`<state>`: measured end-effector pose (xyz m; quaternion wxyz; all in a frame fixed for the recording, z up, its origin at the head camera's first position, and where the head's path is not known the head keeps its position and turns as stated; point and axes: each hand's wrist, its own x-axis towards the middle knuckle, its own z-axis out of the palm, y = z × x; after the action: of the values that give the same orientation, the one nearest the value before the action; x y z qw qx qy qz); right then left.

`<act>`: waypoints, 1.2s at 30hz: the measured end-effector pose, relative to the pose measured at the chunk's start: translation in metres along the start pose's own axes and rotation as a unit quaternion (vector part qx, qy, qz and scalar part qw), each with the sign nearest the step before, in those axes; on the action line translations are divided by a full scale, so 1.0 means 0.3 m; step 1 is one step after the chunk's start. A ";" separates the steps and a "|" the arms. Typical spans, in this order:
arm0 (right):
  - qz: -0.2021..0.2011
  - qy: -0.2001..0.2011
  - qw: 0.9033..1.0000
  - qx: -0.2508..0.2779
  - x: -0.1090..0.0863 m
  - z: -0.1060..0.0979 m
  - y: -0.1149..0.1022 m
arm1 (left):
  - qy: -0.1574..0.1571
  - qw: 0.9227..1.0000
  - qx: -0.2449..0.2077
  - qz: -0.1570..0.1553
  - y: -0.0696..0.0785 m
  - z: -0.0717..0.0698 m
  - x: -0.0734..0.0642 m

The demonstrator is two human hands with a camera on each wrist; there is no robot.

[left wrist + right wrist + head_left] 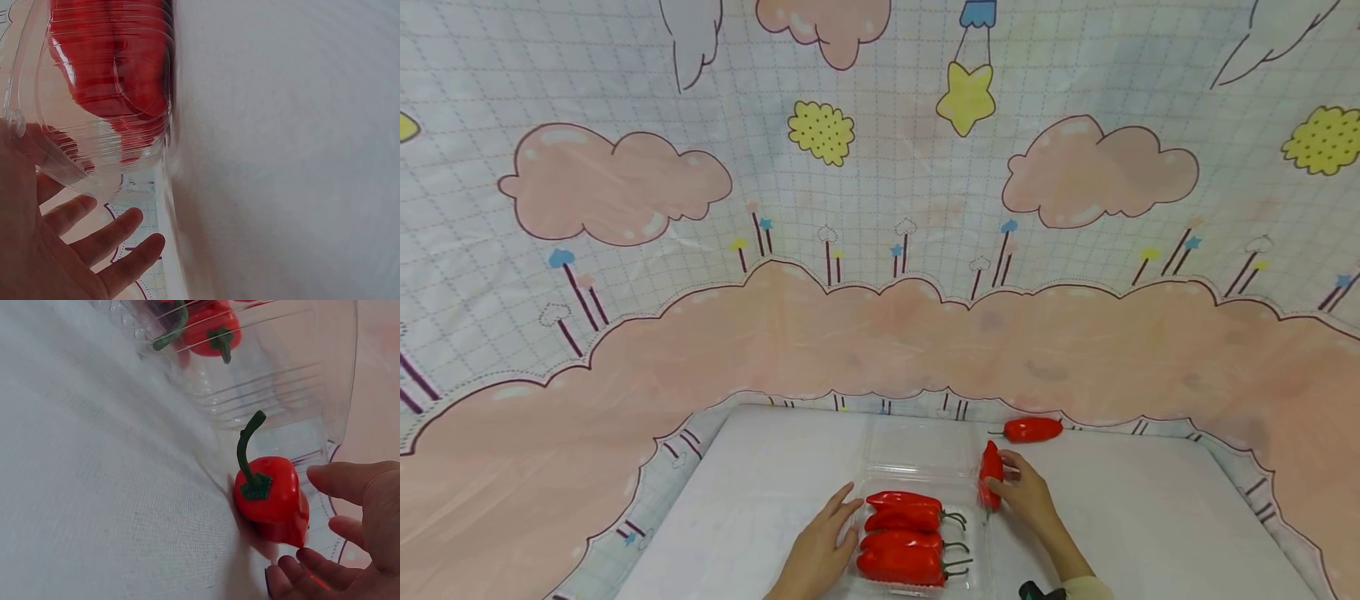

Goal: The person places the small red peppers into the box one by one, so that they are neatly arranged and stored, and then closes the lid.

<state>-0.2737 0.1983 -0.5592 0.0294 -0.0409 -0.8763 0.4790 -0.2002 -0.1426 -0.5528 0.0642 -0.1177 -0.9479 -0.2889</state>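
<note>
A clear plastic clamshell box point(973, 562) stands with its lid point(921, 450) folded back. Several red peppers point(901, 565) lie side by side in it, green stems to the right. My left hand point(822, 537) is at the box's left side, fingers spread; its thumb and fingertips are by the clear wall in the left wrist view. Beyond the box's right edge, a single red pepper point(269, 494) lies on the white surface, stem toward me. My right hand point(1026, 492) is around its right side, thumb point(337, 480) and fingers apart and loosely bent, fingertips close against it.
Another red pepper point(1033, 430) lies at the back edge of the white table point(1120, 500), stem to the left. A patterned cloth point(880, 333) with clouds and stars hangs behind. A dark object point(1037, 592) shows beside the right sleeve at the bottom.
</note>
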 end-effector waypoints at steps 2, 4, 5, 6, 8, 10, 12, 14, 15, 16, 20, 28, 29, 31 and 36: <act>-0.002 -0.001 1.000 -0.003 0.003 0.003 -0.002 | 0.003 1.000 0.001 0.002 0.000 0.001 0.000; -0.001 -0.003 1.000 -0.009 0.007 0.006 -0.004 | 0.005 1.000 0.001 0.002 -0.001 0.003 -0.001; 0.001 -0.004 1.000 -0.013 0.009 0.008 -0.004 | 0.007 1.000 0.002 0.005 -0.001 0.004 -0.001; 0.003 -0.005 1.000 -0.017 0.010 0.011 -0.004 | 0.007 1.000 0.002 0.006 -0.001 0.005 -0.001; 0.007 -0.007 1.000 -0.028 0.014 0.014 -0.005 | 0.006 1.000 0.003 0.006 0.000 0.004 -0.001; 0.010 -0.009 0.999 -0.036 0.018 0.018 -0.006 | 0.004 1.000 0.002 0.006 0.000 0.004 -0.001; 0.012 -0.011 0.999 -0.041 0.020 0.020 -0.010 | 0.001 1.000 0.001 0.002 0.001 0.003 0.000; 0.016 -0.014 0.999 -0.042 0.021 0.020 -0.012 | -0.001 1.000 0.000 0.001 0.002 0.001 0.001; 0.017 -0.014 0.999 -0.041 0.022 0.020 -0.012 | -0.001 1.000 -0.001 0.001 0.002 0.000 0.001; 0.022 -0.016 0.999 -0.040 0.021 0.019 -0.013 | -0.001 1.000 -0.001 0.001 0.002 0.000 0.001; 0.030 -0.017 0.999 -0.030 0.016 0.013 -0.013 | 0.001 1.000 -0.004 0.004 0.002 0.000 0.001; 0.035 0.001 0.999 -0.030 0.011 0.017 -0.006 | 0.002 1.000 -0.009 0.005 -0.001 0.000 0.001; 0.033 0.004 0.999 -0.033 0.011 0.018 -0.004 | 0.000 1.000 -0.010 0.005 -0.001 0.000 0.001; 0.025 0.008 0.999 -0.039 0.011 0.018 -0.001 | -0.003 1.000 -0.012 0.004 -0.003 0.000 0.002; 0.026 0.013 0.999 -0.044 0.012 0.016 0.009 | -0.005 1.000 -0.015 0.004 -0.004 0.001 0.002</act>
<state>-0.2776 0.1962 -0.5640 0.0264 -0.0717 -0.8948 0.4399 -0.2010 -0.1432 -0.5535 0.0591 -0.1241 -0.9432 -0.3026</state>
